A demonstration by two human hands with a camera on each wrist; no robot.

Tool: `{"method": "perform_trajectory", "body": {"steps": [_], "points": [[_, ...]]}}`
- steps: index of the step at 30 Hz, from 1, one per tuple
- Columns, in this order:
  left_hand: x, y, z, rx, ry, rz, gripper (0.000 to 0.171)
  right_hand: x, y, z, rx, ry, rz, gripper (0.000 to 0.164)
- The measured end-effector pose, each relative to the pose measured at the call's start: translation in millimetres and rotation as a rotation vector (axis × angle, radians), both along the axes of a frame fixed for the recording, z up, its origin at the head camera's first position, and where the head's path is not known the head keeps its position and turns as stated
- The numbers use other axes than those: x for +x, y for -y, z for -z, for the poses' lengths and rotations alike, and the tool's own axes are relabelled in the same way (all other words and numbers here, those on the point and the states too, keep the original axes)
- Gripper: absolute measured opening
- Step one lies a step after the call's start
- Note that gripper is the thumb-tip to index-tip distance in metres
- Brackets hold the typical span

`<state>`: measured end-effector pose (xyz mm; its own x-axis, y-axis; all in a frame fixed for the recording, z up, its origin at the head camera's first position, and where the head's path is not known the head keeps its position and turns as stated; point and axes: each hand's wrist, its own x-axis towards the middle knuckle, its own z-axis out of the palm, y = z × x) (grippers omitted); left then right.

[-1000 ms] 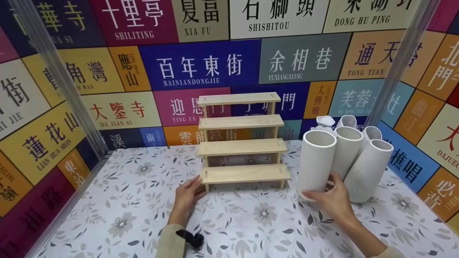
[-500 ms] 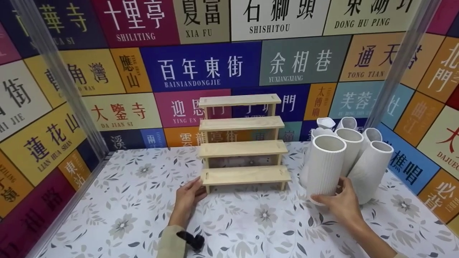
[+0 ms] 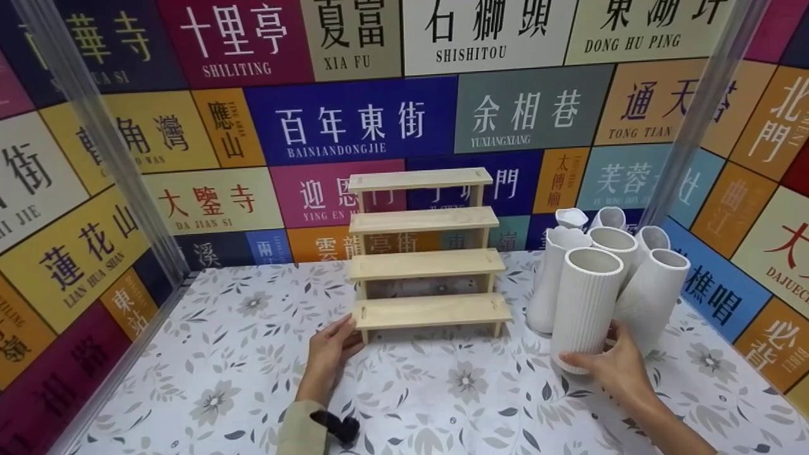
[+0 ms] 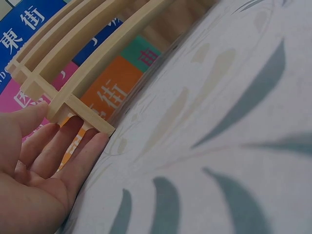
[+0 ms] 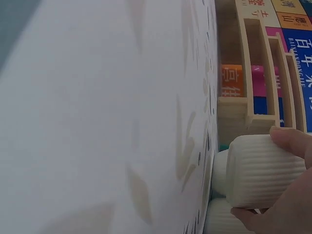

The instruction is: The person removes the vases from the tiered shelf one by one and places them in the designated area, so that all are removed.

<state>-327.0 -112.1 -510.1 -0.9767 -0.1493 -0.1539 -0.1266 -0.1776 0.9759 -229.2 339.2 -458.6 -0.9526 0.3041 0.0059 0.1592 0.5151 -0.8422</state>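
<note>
My left hand (image 3: 333, 344) pinches the left front corner of a four-tier wooden display stand (image 3: 430, 309). In the left wrist view its thumb lies at the lowest board (image 4: 90, 73), with the fingertips by the short leg (image 4: 87, 113). My right hand (image 3: 616, 366) grips a white ribbed vase (image 3: 584, 309) low down, thumb at the front and fingers on the right side. The vase is upright, its base (image 5: 234, 170) close over the cloth. Behind it stand several other white vases, among them a smooth one (image 3: 654, 303) and a wavy-rimmed one (image 3: 542, 291), partly hidden.
A white cloth with grey leaves and flowers (image 3: 468, 379) covers the table. Colourful sign-printed panels (image 3: 354, 117) rise behind and at both sides, with clear corner posts (image 3: 689, 126). A small black object (image 3: 338, 426) sits at the left sleeve (image 3: 302, 426).
My right hand has moved the ribbed vase to the right and towards me, in front of the other vases, uncovering the wavy-rimmed vase on the left. My left hand stays at the stand.
</note>
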Motion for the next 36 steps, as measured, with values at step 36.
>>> {"method": "perform_trajectory", "body": {"steps": [36], "points": [[0.6, 0, 0.3, -0.01, 0.016, 0.008, 0.049, 13.2, -14, 0.9, -0.088, 0.032, 0.051, 0.114]]}}
